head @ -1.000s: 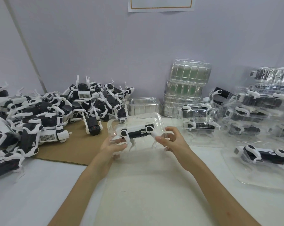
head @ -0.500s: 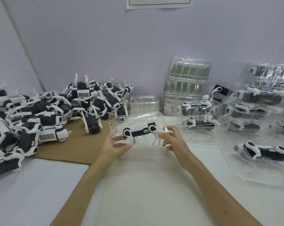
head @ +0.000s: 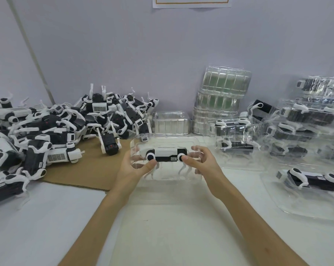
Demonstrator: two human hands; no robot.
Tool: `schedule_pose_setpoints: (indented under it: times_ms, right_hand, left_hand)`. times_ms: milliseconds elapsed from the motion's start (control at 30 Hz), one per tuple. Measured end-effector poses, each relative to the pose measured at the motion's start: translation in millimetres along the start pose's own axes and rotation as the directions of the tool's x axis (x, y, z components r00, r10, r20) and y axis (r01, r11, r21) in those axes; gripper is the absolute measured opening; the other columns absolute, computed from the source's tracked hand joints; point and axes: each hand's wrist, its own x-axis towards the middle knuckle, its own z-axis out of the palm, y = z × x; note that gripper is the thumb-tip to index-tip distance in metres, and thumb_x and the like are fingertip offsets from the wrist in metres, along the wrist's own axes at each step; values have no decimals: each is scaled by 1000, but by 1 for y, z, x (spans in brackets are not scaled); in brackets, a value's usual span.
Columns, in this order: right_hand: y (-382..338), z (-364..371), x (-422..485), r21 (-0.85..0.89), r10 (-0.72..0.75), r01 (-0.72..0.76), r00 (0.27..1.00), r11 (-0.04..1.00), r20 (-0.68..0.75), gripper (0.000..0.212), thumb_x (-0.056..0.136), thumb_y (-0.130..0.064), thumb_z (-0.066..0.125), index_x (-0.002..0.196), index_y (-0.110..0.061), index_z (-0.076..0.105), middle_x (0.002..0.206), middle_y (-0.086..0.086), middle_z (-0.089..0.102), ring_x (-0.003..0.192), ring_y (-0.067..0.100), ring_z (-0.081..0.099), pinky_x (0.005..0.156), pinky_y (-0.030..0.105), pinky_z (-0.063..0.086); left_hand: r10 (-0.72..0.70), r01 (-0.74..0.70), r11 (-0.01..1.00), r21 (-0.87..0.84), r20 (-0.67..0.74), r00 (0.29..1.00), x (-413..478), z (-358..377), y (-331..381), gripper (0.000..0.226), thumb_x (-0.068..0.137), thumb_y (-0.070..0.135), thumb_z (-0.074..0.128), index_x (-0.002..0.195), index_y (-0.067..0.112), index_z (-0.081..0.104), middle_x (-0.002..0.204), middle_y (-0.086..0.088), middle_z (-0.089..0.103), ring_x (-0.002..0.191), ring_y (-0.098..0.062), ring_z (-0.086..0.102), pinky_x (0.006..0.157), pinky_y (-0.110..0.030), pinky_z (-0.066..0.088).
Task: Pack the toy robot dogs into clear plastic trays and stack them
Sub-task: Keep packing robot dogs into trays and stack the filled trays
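While both hands grip it, the clear plastic tray sits at the centre of the desk, just ahead of the person. One toy robot dog lies inside it, its black and white body lengthways and its white legs pointing down toward the near edge. The left hand is curled round the left end of the tray, with the thumb on the front face beside the dog's left round joint. The right hand is curled round the right end, thumb pressed at the right round joint and fingers behind the clear wall. Whether the tray's lower edge touches the desk cannot be told. To the left, a large pile of loose dogs lies partly on a brown cardboard sheet. Against the wall behind the tray stands a low stack of empty trays, and just right of it a taller leaning stack of empty trays. Packed trays stand right of the hands, with more packed trays stacked at the far right. One packed tray lies flat on the desk nearest the right edge, well apart from the hands.
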Motion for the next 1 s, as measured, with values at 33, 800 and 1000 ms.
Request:
schedule_pose_setpoints:
  times_ms: [33,800,1000]
  right_hand:
    - [0,0,0,-3,3,-3,1000,1000,-13,80,58,-52,90,124,-29,51,107,-9,66,92,4,63,65,18,43]
    - [-3,4,-4,-593,-249,43,930,804,-270,73,87,-26,70,151,-20,33,153,2,33,140,20,35,115,42,30]
    - [-8,20,-17,-780,-292,468,881,415,373,58,85,-46,69,140,-41,50,151,-16,43,139,3,34,114,34,17]
  left_hand:
    - [-1,1,1000,22,-19,1000,0,1,0,89,59,55,86,135,26,51,115,6,62,104,-15,63,78,-28,48]
    - [-80,62,994,-89,-222,972,6,-9,-1,17,94,26,64,110,26,63,109,4,63,92,-13,61,75,-31,46]
    - [-52,55,998,20,-151,987,0,6,-5,18,93,18,64,111,21,65,100,2,65,90,-17,59,72,-32,45]
